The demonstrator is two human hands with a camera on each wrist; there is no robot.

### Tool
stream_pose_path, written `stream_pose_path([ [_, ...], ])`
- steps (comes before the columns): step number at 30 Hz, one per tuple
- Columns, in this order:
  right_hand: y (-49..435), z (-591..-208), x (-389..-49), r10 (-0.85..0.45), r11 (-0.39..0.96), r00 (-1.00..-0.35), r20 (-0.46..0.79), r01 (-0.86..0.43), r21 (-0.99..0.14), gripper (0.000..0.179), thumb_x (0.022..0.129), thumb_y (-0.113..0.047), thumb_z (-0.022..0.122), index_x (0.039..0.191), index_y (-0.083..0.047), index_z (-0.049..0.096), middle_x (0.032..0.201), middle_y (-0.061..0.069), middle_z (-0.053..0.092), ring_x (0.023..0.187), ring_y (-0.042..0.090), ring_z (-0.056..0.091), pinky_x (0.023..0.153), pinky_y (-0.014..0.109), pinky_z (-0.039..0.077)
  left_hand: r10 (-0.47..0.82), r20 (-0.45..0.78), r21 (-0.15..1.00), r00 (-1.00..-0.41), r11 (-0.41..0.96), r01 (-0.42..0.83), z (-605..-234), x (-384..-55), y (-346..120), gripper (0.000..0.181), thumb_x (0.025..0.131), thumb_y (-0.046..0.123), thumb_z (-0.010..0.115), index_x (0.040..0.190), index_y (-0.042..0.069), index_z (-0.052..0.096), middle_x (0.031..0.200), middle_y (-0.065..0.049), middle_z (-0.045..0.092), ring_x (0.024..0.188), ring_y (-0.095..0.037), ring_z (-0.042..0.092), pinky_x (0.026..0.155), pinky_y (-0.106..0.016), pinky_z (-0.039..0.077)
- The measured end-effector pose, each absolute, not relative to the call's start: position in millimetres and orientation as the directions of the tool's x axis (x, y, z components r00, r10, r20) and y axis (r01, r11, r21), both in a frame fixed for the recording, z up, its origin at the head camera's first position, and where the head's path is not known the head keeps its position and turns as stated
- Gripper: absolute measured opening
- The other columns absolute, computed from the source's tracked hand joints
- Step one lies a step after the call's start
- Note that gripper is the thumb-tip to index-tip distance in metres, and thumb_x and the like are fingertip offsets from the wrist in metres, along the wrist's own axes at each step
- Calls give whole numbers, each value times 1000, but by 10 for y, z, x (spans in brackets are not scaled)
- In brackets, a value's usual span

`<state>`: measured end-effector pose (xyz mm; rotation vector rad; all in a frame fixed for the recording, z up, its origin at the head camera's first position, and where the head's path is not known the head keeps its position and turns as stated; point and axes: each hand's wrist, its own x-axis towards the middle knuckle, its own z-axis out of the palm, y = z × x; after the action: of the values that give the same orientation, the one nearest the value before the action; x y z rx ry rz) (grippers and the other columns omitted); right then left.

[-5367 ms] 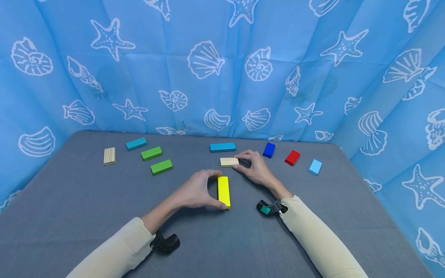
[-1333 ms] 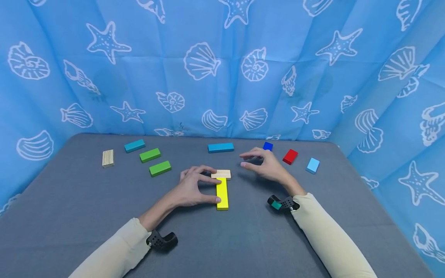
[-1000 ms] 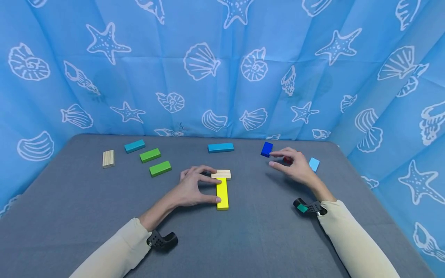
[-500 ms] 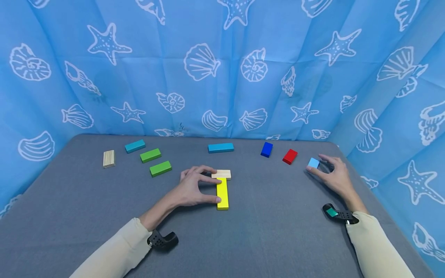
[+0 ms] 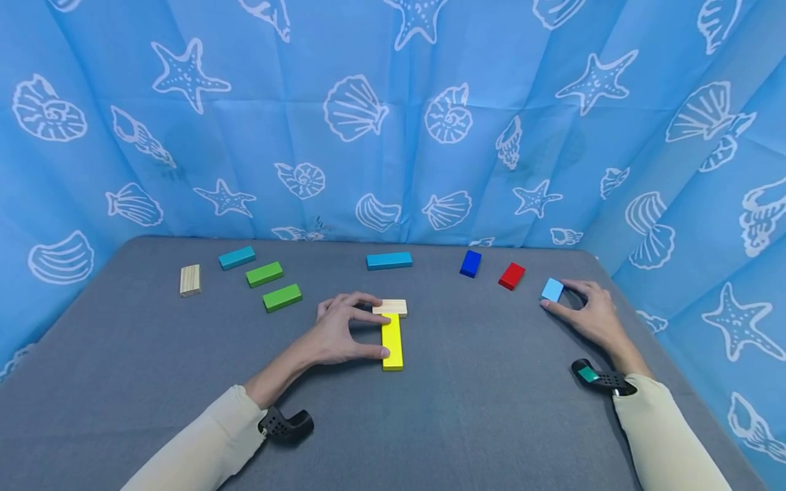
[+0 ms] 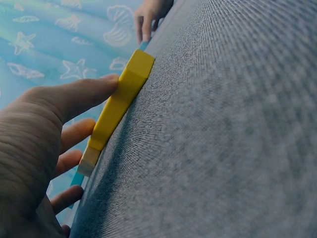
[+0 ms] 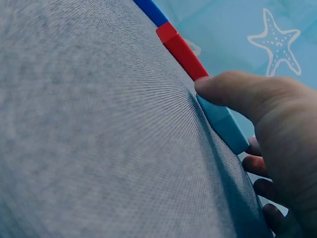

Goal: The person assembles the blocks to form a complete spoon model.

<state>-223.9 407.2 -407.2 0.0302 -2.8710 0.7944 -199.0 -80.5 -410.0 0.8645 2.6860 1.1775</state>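
Observation:
A yellow block (image 5: 391, 344) lies lengthwise on the grey cloth, its far end against a plain wooden block (image 5: 394, 307) set crosswise. My left hand (image 5: 340, 331) rests at their left side. Its thumb and index fingertip touch the yellow block, and another finger reaches the wooden one. At the right, my right hand (image 5: 592, 315) pinches a light blue block (image 5: 552, 290) between thumb and fingers. In the right wrist view the thumb presses one end of this light blue block (image 7: 225, 126), with fingertips at the other end.
Along the back lie a red block (image 5: 512, 276), a dark blue block (image 5: 471, 264) and a teal block (image 5: 389, 260). At the left are two green blocks (image 5: 282, 298), another teal block (image 5: 237, 258) and a wooden block (image 5: 190, 280). A blue shell-print curtain (image 5: 258, 136) hangs behind.
The wooden block came toward me against the yellow block. My right hand then left it, moved right past the dark blue and red blocks, and took hold of the light blue block.

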Motion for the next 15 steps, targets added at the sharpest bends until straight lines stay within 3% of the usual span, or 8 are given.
stream_pose_path([
  [10,4081,-4035,-2239,21,814,-988,156,-74,-576,72,93,-40,74,141,7,51,142,36,40,132,58,31,101,74,24,533,141,705,-834,538,463,-4100,-1992,-809,51,78,47,86,123,27,75,143,5,52,139,-30,34,109,-64,10],
  [15,4026,-3940,-2215,31,776,-988,150,-71,-627,73,93,-40,74,143,6,49,142,34,41,133,55,35,100,73,29,533,140,701,-834,542,464,-4096,-1991,-811,51,78,47,86,123,27,75,143,5,52,138,-30,34,109,-64,10],
])
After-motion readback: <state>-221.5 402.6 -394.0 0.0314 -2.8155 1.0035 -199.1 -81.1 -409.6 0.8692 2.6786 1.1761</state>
